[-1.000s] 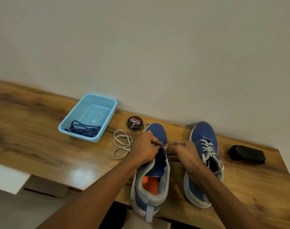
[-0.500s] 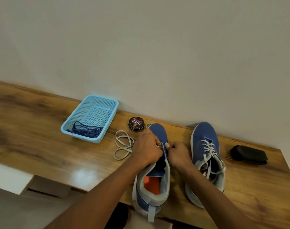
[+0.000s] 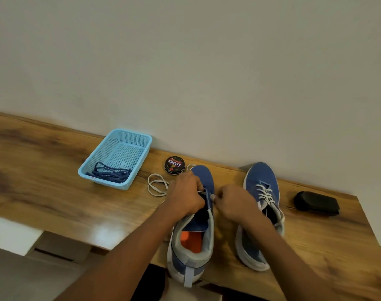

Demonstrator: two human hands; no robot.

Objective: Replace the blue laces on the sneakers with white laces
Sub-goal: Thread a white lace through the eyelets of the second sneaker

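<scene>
On the long wooden table against the plain wall, two blue knit sneakers with white soles are standing side by side, toes pointing to the far edge. The left hand is curling its fingers around the left rim of the near-left sneaker, gripping it at the eyelet row, while the right hand is pinching the tip of a flat white lace at that shoe's right eyelets; the rest of the lace is lying in loose loops on the table just left of the left hand. The right-hand sneaker is already wearing a white lace criss-crossed up its front. Farther left, a light blue perforated plastic basket is holding the dark blue laces bunched at its near end. A round black polish tin is sitting by the wall, between the basket and the shoes. A black brush is lying at the far right.
</scene>
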